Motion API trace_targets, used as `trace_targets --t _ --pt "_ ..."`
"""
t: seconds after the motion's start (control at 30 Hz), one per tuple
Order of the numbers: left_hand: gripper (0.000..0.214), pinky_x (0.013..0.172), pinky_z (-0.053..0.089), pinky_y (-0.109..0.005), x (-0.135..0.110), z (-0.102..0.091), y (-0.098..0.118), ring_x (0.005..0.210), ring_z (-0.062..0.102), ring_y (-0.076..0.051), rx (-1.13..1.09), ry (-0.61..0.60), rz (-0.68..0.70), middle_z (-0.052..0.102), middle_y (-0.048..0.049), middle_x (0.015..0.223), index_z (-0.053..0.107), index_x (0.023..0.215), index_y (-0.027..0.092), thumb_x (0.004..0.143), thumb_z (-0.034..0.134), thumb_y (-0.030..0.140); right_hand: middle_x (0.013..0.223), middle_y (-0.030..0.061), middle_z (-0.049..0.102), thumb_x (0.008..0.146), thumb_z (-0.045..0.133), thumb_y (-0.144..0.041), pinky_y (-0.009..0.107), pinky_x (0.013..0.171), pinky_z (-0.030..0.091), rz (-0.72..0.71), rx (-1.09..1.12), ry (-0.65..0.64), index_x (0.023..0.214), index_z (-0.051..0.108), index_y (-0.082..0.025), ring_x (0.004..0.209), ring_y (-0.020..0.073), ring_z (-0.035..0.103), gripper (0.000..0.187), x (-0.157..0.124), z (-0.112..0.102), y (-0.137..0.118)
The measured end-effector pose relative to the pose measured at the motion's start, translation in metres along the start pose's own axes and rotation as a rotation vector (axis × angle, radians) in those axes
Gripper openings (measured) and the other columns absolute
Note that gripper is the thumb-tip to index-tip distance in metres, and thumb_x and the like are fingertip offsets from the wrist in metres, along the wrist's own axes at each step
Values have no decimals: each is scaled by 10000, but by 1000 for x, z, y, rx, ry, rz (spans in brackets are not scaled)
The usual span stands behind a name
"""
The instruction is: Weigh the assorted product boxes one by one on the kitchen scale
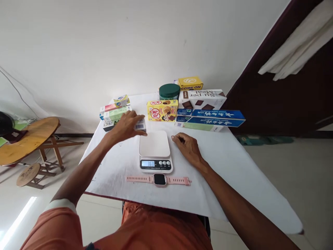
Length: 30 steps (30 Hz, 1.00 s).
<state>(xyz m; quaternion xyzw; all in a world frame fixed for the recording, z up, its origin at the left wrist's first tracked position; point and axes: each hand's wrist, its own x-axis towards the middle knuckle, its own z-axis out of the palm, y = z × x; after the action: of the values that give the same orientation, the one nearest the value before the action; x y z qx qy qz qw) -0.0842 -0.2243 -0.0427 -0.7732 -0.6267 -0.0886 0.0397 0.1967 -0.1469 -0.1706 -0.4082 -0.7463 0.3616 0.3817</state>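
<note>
While left hand (126, 125) holds box (141, 125), scale (154, 144) corner adjoins.

White wall (78, 52), round wooden table (28, 139), pale floor (286, 163)

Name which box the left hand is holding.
The small white barcoded box, in the left hand at the far-left corner of the scale; the other boxes lie untouched behind.

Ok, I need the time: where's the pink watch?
Head view, centre: the pink watch lies flat on the white cloth, just this side of the scale.
</note>
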Motion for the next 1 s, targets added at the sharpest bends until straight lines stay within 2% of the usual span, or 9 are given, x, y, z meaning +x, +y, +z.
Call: trace_targets --t 0.07,0.17,0.33,0.47,0.57,0.67,0.83,0.93,1.0 --pt "691 945 473 -467 0 20 24 1073 586 -320 -31 -60 79 651 -141 1147 640 1407 225 897 730 683 669 4 587 898 568 -540 332 663 404 5 16 8 684 572 -239 646 176 498 369 0 0 1" --pt "719 891 488 -457 3 44 49 1029 604 -315 -61 -123 150 662 -150 1113 649 1395 213 901 685 734 664 4 584 900 569 -532 329 660 403 10 31 12 683 572 -238 649 174 500 365 1 0 2" --pt "709 923 486 -472 9 59 64 1095 612 -337 -34 -142 130 669 -167 1164 644 1383 195 932 632 742 670 8 574 904 558 -520 329 660 384 4 46 1 685 563 -238 653 173 487 357 2 -1 1" --pt "921 993 475 -528 5 52 63 1175 584 -375 -73 -132 100 624 -198 1303 537 1511 181 849 685 805 680 6 560 909 548 -515 329 669 370 9 65 -2 685 543 -243 668 175 479 352 2 -1 3" --pt "996 1038 466 -558 -1 42 60 1227 562 -382 -113 -86 99 584 -178 1387 457 1579 251 801 739 806 683 1 553 907 550 -498 327 679 365 15 78 3 684 533 -245 673 173 475 338 3 1 5" --pt "917 1050 464 -570 -7 36 57 1235 567 -380 -106 -91 94 596 -159 1379 478 1552 271 817 788 723 695 -3 563 900 563 -470 322 682 364 11 90 17 676 520 -243 674 165 478 322 4 2 6" --pt "510 988 514 -522 -5 29 56 1142 643 -341 -86 -183 82 676 -123 1212 616 1348 232 908 779 433 682 -22 561 927 581 -400 299 686 368 9 120 33 677 504 -236 677 150 493 309 7 2 7" --pt "488 941 545 -483 16 13 64 1087 665 -319 -83 -104 91 678 -114 1204 617 1338 238 918 761 442 678 -27 562 933 594 -332 291 688 357 19 88 52 666 482 -233 668 142 488 306 9 3 8" --pt "514 955 546 -474 42 -1 78 1126 657 -321 -61 -7 122 668 -116 1244 604 1365 247 920 760 454 694 -22 576 940 600 -298 291 686 343 10 42 58 664 474 -231 672 141 486 310 11 5 10"
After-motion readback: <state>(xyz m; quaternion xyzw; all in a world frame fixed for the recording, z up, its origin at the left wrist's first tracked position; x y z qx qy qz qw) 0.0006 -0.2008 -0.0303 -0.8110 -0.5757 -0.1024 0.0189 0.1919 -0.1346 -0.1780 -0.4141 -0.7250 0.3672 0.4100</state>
